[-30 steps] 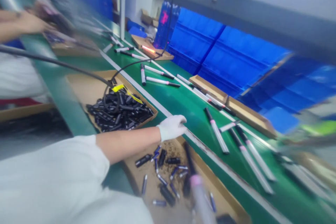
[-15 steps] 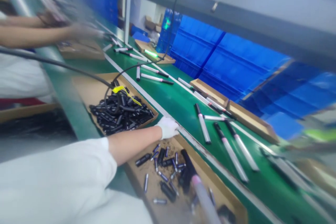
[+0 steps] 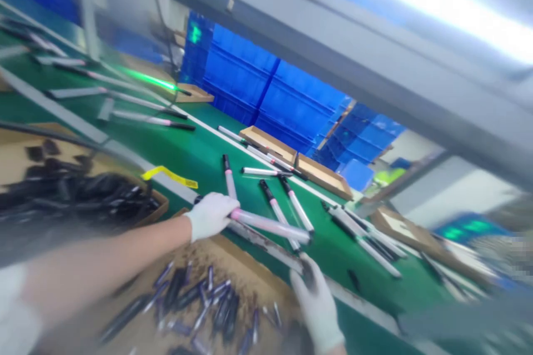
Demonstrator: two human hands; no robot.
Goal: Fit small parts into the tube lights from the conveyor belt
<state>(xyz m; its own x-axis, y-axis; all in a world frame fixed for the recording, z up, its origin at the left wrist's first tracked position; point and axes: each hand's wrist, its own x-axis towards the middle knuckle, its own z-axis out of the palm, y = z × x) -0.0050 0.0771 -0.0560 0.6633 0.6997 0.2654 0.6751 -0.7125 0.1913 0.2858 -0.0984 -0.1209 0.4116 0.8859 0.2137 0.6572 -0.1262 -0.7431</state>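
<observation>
My left hand (image 3: 212,213), in a white glove, is closed around the black handle end of a light stick (image 3: 270,224). Its clear tube, with a pink ring near the grip, points right over the rail of the green belt. Below the tube's far end is my right hand (image 3: 315,302), also gloved, its thumb and fingers apart and nothing visible in them. Beneath both hands, a cardboard tray (image 3: 237,255) holds small silvery cylinders (image 3: 202,310) and black handle pieces (image 3: 177,285), partly blurred.
More light sticks (image 3: 297,208) lie scattered across the green belt (image 3: 208,150); one glows green (image 3: 154,80). A carton of black parts (image 3: 83,194) stands at left, beside a yellow tag (image 3: 170,176). Blue crates (image 3: 266,83) are stacked behind, under a grey overhead beam (image 3: 291,39).
The view has swung right. My left hand, earlier at the tray's edge with no stick visible in it, now grips a light stick. My right hand has come into view.
</observation>
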